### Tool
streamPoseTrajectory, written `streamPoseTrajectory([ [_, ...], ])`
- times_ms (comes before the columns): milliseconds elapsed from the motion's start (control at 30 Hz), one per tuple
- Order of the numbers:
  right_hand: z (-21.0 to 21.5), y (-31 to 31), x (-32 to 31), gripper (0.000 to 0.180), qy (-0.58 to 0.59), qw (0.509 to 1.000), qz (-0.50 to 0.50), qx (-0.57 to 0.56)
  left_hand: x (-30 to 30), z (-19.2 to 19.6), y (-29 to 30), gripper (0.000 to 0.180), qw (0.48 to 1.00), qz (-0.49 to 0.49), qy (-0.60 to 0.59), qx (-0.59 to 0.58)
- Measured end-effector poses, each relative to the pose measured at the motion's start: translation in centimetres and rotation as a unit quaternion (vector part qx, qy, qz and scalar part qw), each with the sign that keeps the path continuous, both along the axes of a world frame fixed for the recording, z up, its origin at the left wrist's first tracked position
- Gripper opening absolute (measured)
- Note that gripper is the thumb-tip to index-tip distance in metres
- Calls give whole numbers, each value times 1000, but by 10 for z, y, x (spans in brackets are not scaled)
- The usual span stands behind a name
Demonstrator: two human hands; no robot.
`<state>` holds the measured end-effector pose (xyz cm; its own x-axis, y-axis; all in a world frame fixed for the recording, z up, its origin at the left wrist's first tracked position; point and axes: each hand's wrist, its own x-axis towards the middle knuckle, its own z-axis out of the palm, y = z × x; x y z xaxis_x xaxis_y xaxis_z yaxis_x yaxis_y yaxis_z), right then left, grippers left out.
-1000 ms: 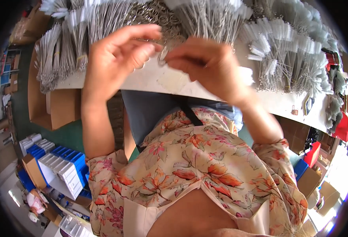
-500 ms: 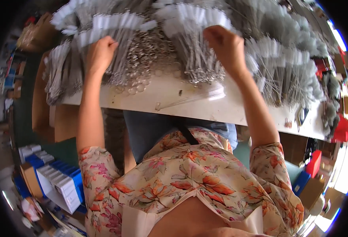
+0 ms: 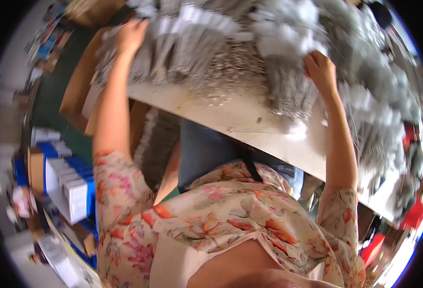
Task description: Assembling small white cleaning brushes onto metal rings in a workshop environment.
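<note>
Two hands out — left hand [image 3: 132,36] flat on far-left wire bundles [image 3: 182,48], grip unclear | right hand [image 3: 319,69] closed on tagged bundle [image 3: 288,91] | risk, we judge: snagged wires drag neighbours off white table [image 3: 211,113]

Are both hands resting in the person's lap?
No: the left hand and right hand are stretched out to the grey tagged bundles piled on the table.

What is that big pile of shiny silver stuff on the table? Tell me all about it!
The silver pile is made of many bundles of thin, wire-like metal pieces with white tags, though motion blur hides detail. It heaps across the far side of the pale table, with small loose bits scattered at its near edge. The left hand rests on its left end; the right hand grips a bundle at its right.
</note>
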<state>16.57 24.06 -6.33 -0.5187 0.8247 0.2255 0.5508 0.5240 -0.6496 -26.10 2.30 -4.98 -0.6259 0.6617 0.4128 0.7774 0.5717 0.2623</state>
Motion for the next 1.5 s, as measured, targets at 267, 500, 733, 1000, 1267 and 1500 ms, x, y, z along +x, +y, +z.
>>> streamPoseTrajectory([
  [267, 75, 15, 118, 20, 262, 963, -51, -37, -122, -74, -74, 26, 939, 19, -337, -71],
  [500, 37, -34, 205, 17, -214, 971, -101, 21, -112, -64, -64, 23, 928, 8, -368, -56],
  [733, 5, -19, 196, 17, -188, 947, -6, 260, -104, -49, -68, 13, 909, 25, -413, -45],
  [1000, 16, 21, 192, 6, -158, 863, 156, 453, -66, -38, -97, 17, 913, 25, -406, 32],
  [1267, 59, 36, 205, 16, -185, 979, -77, 42, -48, -24, -102, 23, 887, 21, -385, 252],
  [1500, 18, 50, 235, 19, -94, 990, -66, 79, -24, -8, -79, 27, 836, -88, -464, 278],
])
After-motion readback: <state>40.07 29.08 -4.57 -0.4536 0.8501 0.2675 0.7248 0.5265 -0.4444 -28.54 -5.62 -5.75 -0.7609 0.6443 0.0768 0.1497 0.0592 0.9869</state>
